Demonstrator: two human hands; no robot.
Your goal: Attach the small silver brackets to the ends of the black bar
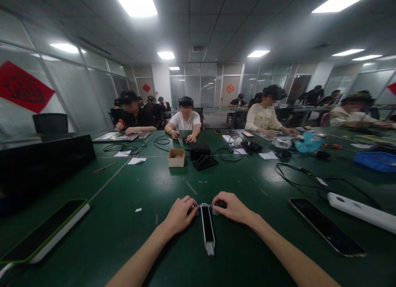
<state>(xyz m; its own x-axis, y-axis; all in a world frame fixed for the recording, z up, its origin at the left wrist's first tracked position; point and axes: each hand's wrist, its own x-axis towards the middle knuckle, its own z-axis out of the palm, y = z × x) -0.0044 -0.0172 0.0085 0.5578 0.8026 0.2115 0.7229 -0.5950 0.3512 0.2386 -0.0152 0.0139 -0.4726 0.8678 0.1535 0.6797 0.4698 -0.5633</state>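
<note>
A slim white device with a dark top face lies on the green table in front of me, a pale plug-like end pointing towards me. Beside its far left edge is my left hand, a ring on one finger, its fingers curled together in a pinch. My right hand mirrors it on the other side, thumb and fingers closed. Small greyish bits show under both sets of fingertips, too covered to name.
A black phone and a white power strip lie to the right. On the left rests another phone on a white slab. Farther off stand a small open box, black cables and a blue tray. Several people sit opposite.
</note>
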